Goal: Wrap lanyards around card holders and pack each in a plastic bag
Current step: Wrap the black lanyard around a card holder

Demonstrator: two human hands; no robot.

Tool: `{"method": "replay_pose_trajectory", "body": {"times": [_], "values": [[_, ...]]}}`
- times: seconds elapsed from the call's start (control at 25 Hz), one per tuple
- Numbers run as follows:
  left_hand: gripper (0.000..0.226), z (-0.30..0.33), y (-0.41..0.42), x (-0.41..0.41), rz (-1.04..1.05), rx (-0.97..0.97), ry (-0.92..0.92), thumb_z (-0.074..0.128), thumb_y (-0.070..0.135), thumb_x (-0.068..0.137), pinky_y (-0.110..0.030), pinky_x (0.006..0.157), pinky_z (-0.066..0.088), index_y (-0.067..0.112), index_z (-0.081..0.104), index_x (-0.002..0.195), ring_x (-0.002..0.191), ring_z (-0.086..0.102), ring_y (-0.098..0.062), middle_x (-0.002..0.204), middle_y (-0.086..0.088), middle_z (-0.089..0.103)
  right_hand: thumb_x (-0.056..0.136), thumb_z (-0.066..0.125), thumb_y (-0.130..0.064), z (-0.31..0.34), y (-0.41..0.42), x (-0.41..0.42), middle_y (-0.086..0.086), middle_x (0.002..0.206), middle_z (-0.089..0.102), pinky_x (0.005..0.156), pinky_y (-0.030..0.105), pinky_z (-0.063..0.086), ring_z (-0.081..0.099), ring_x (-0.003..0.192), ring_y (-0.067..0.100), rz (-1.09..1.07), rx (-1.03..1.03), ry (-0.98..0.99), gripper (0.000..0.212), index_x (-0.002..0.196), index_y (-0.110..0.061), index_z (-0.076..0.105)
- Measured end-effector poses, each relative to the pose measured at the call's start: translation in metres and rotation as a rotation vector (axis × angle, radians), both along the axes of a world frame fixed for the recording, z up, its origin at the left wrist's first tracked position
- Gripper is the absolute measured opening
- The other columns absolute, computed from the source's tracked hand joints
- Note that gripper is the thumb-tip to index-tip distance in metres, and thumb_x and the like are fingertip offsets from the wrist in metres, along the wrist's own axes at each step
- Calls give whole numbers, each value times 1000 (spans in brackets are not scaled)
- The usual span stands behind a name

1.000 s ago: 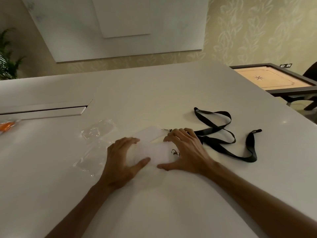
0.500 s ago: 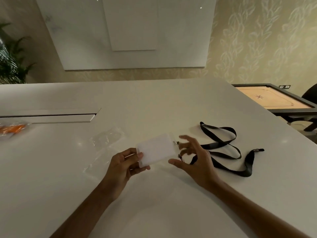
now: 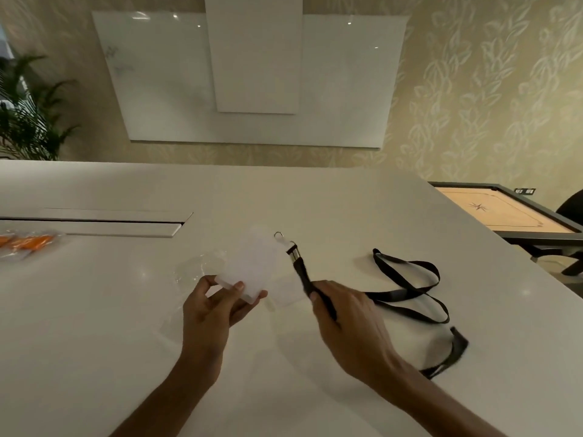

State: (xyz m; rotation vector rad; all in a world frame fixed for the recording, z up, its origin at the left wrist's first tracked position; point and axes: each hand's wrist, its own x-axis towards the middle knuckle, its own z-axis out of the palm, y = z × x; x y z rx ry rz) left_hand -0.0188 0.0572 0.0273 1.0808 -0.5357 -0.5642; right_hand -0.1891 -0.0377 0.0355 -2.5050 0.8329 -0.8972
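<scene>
My left hand (image 3: 210, 310) holds a white translucent card holder (image 3: 252, 263) by its lower edge, lifted above the white table (image 3: 94, 326). A metal clip at the holder's top corner joins it to a black lanyard (image 3: 407, 291). My right hand (image 3: 350, 323) grips the lanyard strap a short way below the clip. The rest of the strap trails in loops on the table to the right. A clear plastic bag (image 3: 197, 268) lies flat on the table just behind my left hand.
A packet with orange contents (image 3: 25, 242) lies at the far left. A long cable slot (image 3: 94, 223) runs across the table's left side. A carrom board table (image 3: 504, 211) and a dark chair stand off the right edge. A whiteboard hangs on the wall.
Both hands pressed the card holder flat on the table earlier. My left hand has since lifted it, and my right hand has taken hold of the lanyard strap near the clip.
</scene>
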Motion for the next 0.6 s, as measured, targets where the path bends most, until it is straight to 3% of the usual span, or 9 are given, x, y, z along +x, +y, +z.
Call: {"method": "replay_pose_trajectory", "body": {"times": [0.08, 0.16, 0.28, 0.36, 0.44, 0.6], "values": [[10, -5, 1, -3, 113, 47, -237, 57, -1, 91, -23, 64, 58, -2, 49, 96, 68, 73, -23, 83, -8, 74, 100, 38, -30, 14, 18, 8, -5, 77, 55, 62, 37, 43, 55, 70, 22, 54, -50, 250, 19, 86, -21, 48], [15, -14, 3, -6, 199, 185, -626, 62, 4, 89, -11, 52, 48, 11, 48, 88, 52, 64, -1, 67, 9, 71, 99, 39, -28, 30, 39, 18, 4, 88, 61, 65, 37, 39, 55, 75, 31, 149, -65, 435, 14, 89, -22, 46], [27, -23, 5, -8, 142, 243, -1038, 64, 10, 87, -24, 52, 55, 27, 43, 84, 60, 67, -1, 69, 20, 65, 94, 47, -22, 66, 47, 23, 6, 91, 63, 64, 33, 34, 57, 77, 31, 235, -154, 455, 7, 94, -19, 53], [11, -25, 6, -5, 30, 228, -1144, 55, 27, 90, -35, 55, 56, 26, 45, 88, 62, 68, -11, 74, 18, 62, 93, 52, -26, 88, 33, 18, -2, 86, 64, 63, 31, 36, 60, 77, 22, 234, -167, 439, 11, 99, -24, 61], [16, -25, 7, -4, -62, 290, -1159, 46, 47, 91, -39, 59, 56, 31, 46, 93, 67, 68, -12, 77, 15, 66, 93, 58, -34, 103, 13, 8, -13, 76, 63, 59, 24, 39, 58, 68, 6, 245, -101, 396, 7, 98, -30, 62], [10, -19, 9, -10, -191, 212, -1046, 52, 39, 92, -23, 79, 55, 32, 53, 98, 86, 69, -4, 89, 15, 71, 82, 75, -38, 105, -29, -3, -9, 69, 66, 57, 14, 38, 53, 56, 6, 308, 107, 180, 14, 89, -31, 65]]}}
